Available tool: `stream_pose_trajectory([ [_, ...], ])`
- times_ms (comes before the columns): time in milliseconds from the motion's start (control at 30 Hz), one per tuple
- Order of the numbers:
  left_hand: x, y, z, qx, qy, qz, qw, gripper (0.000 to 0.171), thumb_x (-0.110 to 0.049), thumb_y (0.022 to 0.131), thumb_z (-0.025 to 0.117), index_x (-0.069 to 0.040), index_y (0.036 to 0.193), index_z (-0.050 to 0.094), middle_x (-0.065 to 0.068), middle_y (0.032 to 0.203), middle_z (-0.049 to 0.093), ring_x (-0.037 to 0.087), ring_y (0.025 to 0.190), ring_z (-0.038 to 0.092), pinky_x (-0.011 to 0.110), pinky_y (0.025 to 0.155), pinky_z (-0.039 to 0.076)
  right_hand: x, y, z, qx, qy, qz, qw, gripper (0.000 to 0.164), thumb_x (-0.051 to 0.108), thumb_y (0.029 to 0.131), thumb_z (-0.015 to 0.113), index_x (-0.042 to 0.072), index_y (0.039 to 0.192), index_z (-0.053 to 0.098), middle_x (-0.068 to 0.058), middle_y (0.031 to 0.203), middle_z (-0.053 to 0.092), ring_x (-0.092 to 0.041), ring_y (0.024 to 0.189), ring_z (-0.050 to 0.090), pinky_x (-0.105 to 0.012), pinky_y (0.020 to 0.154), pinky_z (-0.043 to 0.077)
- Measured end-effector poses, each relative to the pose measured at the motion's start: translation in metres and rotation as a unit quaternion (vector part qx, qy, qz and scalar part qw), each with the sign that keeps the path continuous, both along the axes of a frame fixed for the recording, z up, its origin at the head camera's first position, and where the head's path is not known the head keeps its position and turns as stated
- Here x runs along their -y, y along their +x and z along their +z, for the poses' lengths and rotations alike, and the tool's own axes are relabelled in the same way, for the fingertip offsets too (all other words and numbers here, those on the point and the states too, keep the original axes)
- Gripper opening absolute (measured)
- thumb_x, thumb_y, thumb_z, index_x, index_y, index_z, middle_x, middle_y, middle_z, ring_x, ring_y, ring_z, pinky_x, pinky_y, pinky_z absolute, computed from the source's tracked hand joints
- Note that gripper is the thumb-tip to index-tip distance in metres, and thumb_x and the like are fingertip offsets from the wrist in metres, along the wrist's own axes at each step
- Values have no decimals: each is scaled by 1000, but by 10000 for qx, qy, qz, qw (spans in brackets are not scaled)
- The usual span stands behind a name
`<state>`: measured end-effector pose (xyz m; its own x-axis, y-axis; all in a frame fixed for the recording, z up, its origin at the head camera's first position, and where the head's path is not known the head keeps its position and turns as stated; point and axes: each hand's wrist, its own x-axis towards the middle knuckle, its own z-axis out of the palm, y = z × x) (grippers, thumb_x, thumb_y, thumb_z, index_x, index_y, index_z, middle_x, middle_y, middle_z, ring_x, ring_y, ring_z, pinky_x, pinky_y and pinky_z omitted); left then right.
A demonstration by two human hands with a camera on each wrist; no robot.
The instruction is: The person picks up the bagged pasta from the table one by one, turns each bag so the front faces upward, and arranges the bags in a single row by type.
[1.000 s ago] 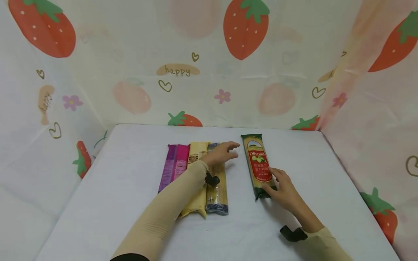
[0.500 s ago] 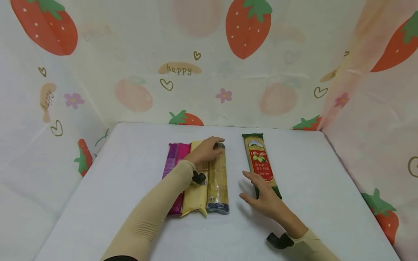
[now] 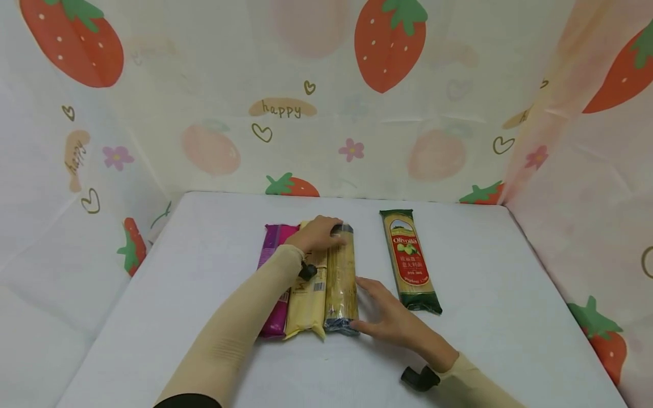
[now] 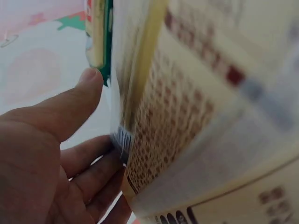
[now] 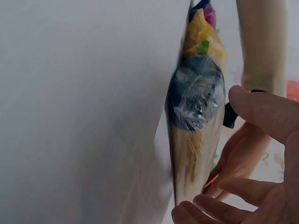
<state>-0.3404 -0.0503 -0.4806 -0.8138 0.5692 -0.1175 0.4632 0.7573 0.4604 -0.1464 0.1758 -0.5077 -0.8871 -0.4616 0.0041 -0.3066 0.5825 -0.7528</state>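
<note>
Both hands are at the clear noodle pack [image 3: 340, 277], which lies flat on the white tabletop [image 3: 484, 272] with its dark blue ends pointing away from and toward the person. The left hand [image 3: 317, 234] reaches across the yellow pack [image 3: 308, 309] to the far end of the clear one. Its thumb stands well apart from the other fingers, and in the left wrist view the fingertips meet the dark end; whether the thumb presses on the wrapper cannot be told. The right hand [image 3: 390, 317] comes in from the right side, spread wide, with the thumb beside the near end and the fingers along the right edge. In the right wrist view its lower fingertips [image 5: 187, 212] are at the side of the pack while the thumb stands off from it, so it is not pinching; how firmly the fingers touch is unclear. The clear pack is the rightmost in a row of three, just beside the yellow pack, with the purple pack [image 3: 275, 323] on the yellow one's other side. The green pack [image 3: 410, 260] with a red label lies apart to the right, slightly slanted
</note>
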Motion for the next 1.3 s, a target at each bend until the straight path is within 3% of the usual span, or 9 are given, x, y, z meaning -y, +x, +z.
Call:
stream_pose_trajectory([
  [100, -1, -2, 1, -20, -200, -18, 9998, 64, -39, 108, 68, -4, 159, 51, 18, 156, 57, 35, 148, 50, 48, 123, 40, 6, -1, -1, -34, 135, 77, 9999, 106, 43, 89, 90, 4, 168, 33, -21, 172, 32, -44, 159, 29, -66, 123, 33],
  [333, -3, -1, 4, 360, -415, 240, 9982, 69, -46, 107, 66, -10, 163, 47, 16, 160, 53, 36, 154, 37, 53, 123, 39, 22, -3, 0, 60, 685, 56, 9976, 126, 53, 77, 96, 13, 172, 24, -18, 178, 16, -46, 160, 23, -66, 119, 39],
  [600, -6, 4, 9, 388, -573, 265, 9972, 71, -46, 107, 66, -8, 164, 45, 15, 161, 53, 34, 156, 34, 50, 126, 36, 35, -5, 3, -93, 1352, -51, 9908, 137, 63, 71, 96, 16, 174, 19, -17, 180, 7, -45, 160, 26, -62, 110, 50],
  [800, -6, 5, 8, 357, -670, 359, 9965, 71, -49, 106, 67, -12, 162, 49, 13, 159, 55, 33, 154, 37, 51, 124, 39, 43, -6, 4, -449, 1864, -46, 9814, 141, 68, 69, 95, 10, 173, 19, -23, 178, 12, -48, 152, 39, -60, 95, 59],
  [967, -7, 6, 7, 254, -623, 362, 9971, 68, -48, 105, 69, -11, 160, 52, 13, 156, 58, 33, 151, 40, 51, 122, 41, 49, -6, 5, -596, 2164, -72, 9744, 140, 66, 70, 95, 7, 172, 21, -26, 176, 16, -48, 148, 44, -59, 92, 60],
  [1167, -7, 7, 8, 147, -628, 304, 9975, 67, -47, 105, 69, -9, 158, 54, 14, 156, 58, 34, 152, 40, 50, 123, 40, 49, -6, 6, -550, 2110, -57, 9759, 133, 60, 72, 97, 7, 171, 25, -26, 176, 17, -48, 147, 45, -62, 93, 59],
  [1300, -7, 8, 9, 107, -579, 187, 9981, 65, -46, 105, 70, -6, 155, 56, 16, 154, 59, 37, 151, 41, 50, 124, 39, 44, -5, 6, -436, 1907, -3, 9807, 132, 57, 72, 98, 8, 171, 27, -25, 176, 17, -48, 149, 44, -61, 101, 56],
])
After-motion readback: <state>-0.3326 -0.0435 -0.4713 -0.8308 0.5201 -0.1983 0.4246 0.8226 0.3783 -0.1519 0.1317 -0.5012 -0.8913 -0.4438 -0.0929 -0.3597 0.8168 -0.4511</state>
